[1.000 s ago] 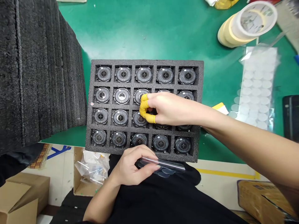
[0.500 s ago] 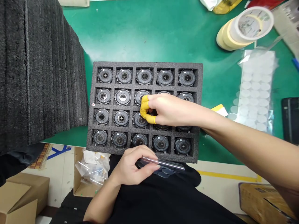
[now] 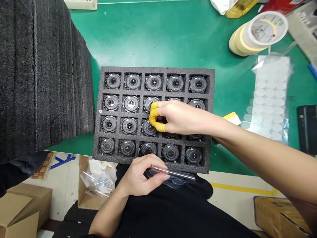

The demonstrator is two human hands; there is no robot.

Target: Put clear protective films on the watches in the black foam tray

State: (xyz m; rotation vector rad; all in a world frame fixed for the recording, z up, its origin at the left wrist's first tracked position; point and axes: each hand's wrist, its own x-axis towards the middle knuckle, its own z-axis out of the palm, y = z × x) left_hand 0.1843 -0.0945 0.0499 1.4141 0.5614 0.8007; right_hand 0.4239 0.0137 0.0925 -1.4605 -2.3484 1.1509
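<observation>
A black foam tray (image 3: 158, 68) holds rows of round watch bodies, each in its own square pocket with its sensor back facing up. Yellow finger cots cover the thumb and fingertips of my right hand (image 3: 173, 115). Its fingers are pinched together over a watch body (image 3: 150, 103) in the second row from the top; whatever is between them is hidden. By the tray's front edge, my left hand (image 3: 146, 175) grips a curled sheet of clear film (image 3: 182, 175) between thumb and fingers. Round clear pieces show on that sheet.
Stacked black foam trays (image 3: 49, 76) rise at the left. On the green table (image 3: 153, 36) at the right are tape rolls (image 3: 257, 33), a sheet of round white stickers (image 3: 269, 99) and a yellow-and-white piece (image 3: 232, 118). A cardboard box (image 3: 84, 195) with plastic scraps stands below the table.
The view has shifted slightly. Both hands keep nearly the same pose, the right pinched over the same watch body and the left gripping the film sheet.
</observation>
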